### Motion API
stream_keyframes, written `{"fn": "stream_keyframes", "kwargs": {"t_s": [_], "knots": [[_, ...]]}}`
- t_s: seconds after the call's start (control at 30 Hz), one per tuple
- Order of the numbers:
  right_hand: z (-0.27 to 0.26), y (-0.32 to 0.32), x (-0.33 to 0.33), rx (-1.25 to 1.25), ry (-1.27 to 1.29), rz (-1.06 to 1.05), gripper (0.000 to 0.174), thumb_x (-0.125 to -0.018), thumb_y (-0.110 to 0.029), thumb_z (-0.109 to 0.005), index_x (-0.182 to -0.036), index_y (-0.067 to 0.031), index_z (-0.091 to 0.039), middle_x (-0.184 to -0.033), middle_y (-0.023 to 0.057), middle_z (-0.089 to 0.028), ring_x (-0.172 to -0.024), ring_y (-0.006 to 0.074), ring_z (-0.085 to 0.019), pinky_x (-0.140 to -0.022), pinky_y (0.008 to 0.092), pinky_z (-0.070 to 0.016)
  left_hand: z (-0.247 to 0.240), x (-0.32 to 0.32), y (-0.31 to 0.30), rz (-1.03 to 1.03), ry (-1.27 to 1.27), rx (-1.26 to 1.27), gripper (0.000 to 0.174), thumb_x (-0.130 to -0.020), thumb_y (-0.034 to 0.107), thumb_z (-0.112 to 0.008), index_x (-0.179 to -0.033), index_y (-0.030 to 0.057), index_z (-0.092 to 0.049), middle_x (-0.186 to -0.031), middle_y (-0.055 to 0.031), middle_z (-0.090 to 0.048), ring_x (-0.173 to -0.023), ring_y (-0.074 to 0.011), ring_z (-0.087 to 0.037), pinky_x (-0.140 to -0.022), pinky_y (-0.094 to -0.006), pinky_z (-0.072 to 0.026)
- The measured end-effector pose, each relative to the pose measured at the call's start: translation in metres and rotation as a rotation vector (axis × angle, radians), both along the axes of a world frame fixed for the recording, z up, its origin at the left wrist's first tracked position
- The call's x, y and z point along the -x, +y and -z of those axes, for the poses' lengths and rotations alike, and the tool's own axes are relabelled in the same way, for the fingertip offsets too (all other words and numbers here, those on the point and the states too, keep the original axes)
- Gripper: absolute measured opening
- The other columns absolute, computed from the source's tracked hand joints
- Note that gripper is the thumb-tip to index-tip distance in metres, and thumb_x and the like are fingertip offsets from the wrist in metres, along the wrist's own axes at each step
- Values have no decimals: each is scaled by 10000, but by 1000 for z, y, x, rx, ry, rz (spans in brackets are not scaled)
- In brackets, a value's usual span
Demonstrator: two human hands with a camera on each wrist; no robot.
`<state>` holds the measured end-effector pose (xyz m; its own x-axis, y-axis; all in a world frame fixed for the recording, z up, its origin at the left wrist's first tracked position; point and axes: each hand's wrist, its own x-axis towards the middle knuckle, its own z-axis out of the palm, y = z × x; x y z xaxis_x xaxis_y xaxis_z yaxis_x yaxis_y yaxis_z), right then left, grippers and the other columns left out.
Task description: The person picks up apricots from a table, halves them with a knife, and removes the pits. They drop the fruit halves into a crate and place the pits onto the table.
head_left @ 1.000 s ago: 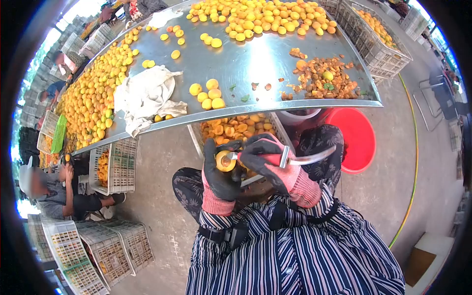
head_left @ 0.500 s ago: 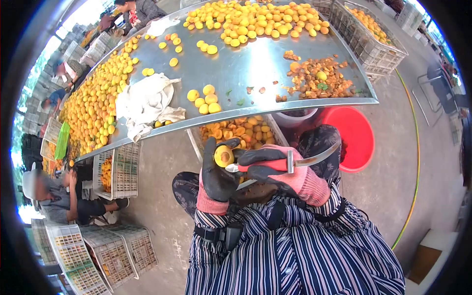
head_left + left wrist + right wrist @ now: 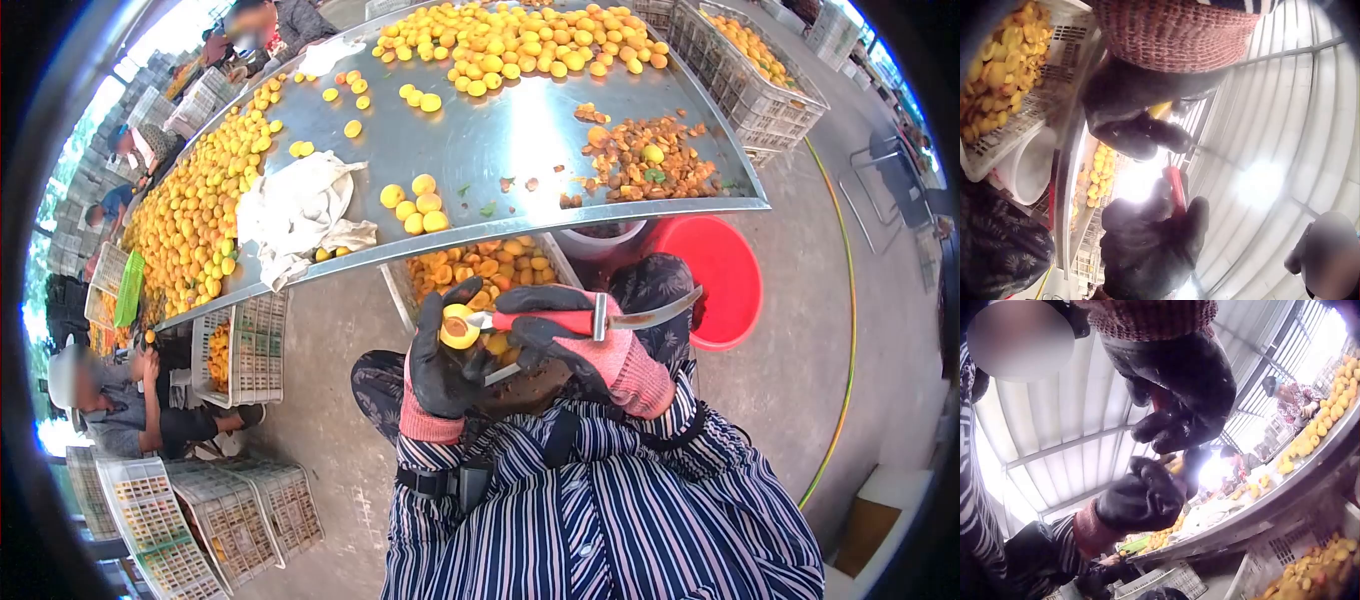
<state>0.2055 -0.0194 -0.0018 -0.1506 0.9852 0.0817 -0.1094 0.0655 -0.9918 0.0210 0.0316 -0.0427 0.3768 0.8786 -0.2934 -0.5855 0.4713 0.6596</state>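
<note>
In the head view my gloved left hand (image 3: pixel 436 365) holds a yellow apricot (image 3: pixel 458 336) between thumb and fingers. A brown patch, like a bared stone, shows on the side turned up. My gloved right hand (image 3: pixel 575 340) grips a red-handled knife (image 3: pixel 548 321) with a curved metal blade (image 3: pixel 655 313) pointing away to the right. The handle's other end has a short metal tip (image 3: pixel 482 320), right at the apricot's edge. From the left wrist the red handle (image 3: pixel 1176 187) shows between the right hand's fingers; the apricot is mostly hidden by the left glove there.
Below the hands stands a crate of halved apricots (image 3: pixel 480 270). Over it reaches the metal table (image 3: pixel 440 130), bearing whole apricots, a white cloth (image 3: pixel 300 210) and a pile of brown scraps (image 3: pixel 655 160). A red tub (image 3: pixel 725 285) is at right; another person (image 3: pixel 110 400) sits at left.
The apricot has turned a little in my left hand, and the left fingers have spread. My right hand has shifted, with the handle's short tip staying by the fruit. The head view has moved slightly.
</note>
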Motion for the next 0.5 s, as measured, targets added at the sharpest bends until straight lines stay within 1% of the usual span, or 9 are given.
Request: {"fn": "stream_keyframes", "kwargs": {"t_s": [0.07, 0.13, 0.27, 0.33, 0.37, 0.4, 0.43, 0.47, 0.5], "knots": [[-1, 3, -3, 6, -19, 23, 257, -853, -114, -610, -1090, -24, -649, -1099, 117, -635, -1032, 218, -605, -910, 315, -466, 0, 6, 2, 156, -147, 123, 553, -952, 488, -395, -1216, 12, -496, -976, -96, -637, -720, -147, -611, -565, -241, -508], [-8, 5, -3, -13, -29, -9, 259, -849, -112, -612, -1090, -24, -647, -1102, 113, -635, -1024, 225, -609, -906, 319, -467, -3, 6, -1, 179, 50, 9, 535, -942, 501, -414, -1179, 34, -525, -888, -71, -634, -572, -113, -558, -447, -210, -431], [2, 8, -7, -118, -150, -77, 281, -825, -135, -636, -1087, -37, -646, -1108, 108, -635, -991, 252, -621, -877, 331, -476, 5, 6, -2, 259, -52, 38, 532, -939, 534, -387, -1090, 59, -573, -789, -49, -611, -568, -100, -553, -446, -205, -429], [-5, 9, -9, -132, -260, -112, 291, -811, -145, -648, -1083, -45, -648, -1093, 111, -639, -978, 262, -623, -864, 335, -478, 1, -9, -15, -229, 835, -982, 399, -930, 375, -515, -1122, 29, -566, -831, -56, -598, -654, -105, -571, -524, -217, -468], [-9, 10, -11, -146, -370, -147, 301, -797, -155, -659, -1079, -53, -649, -1077, 115, -644, -965, 272, -624, -852, 338, -480, 10, 0, -11, -224, 834, -983, 399, -930, 375, -515, -1122, 29, -566, -831, -56, -598, -654, -105, -571, -524, -217, -468], [-11, 13, -13, -168, -427, -187, 356, -793, -79, -671, -1131, 20, -612, -1075, 99, -659, -981, 164, -619, -917, 286, -470, 26, 17, -3, 1, 711, -653, 386, -887, 230, -573, -1197, 8, -514, -896, -67, -587, -729, -120, -572, -593, -230, -482], [-12, 13, -16, -165, -425, -186, 356, -793, -79, -671, -1131, 20, -612, -1075, 99, -659, -981, 164, -619, -917, 286, -470, 30, 24, 1, 212, 576, -319, 472, -843, 86, -632, -1272, -13, -462, -961, -78, -576, -803, -134, -573, -663, -244, -495], [-12, 14, -18, -133, -325, -220, 363, -790, -69, -671, -1135, 25, -608, -1080, 105, -656, -990, 164, -616, -920, 288, -468, 31, 24, -1, 213, 578, -318, 472, -843, 86, -632, -1272, -13, -462, -961, -78, -576, -803, -134, -573, -663, -244, -495], [-12, 15, -20, -102, -225, -254, 370, -786, -60, -670, -1139, 29, -603, -1085, 111, -654, -1000, 164, -612, -923, 289, -467, 22, 18, -4, 117, 713, -681, 480, -845, 76, -624, -1279, -27, -448, -972, -92, -579, -816, -155, -585, -690, -256, -503]]}}
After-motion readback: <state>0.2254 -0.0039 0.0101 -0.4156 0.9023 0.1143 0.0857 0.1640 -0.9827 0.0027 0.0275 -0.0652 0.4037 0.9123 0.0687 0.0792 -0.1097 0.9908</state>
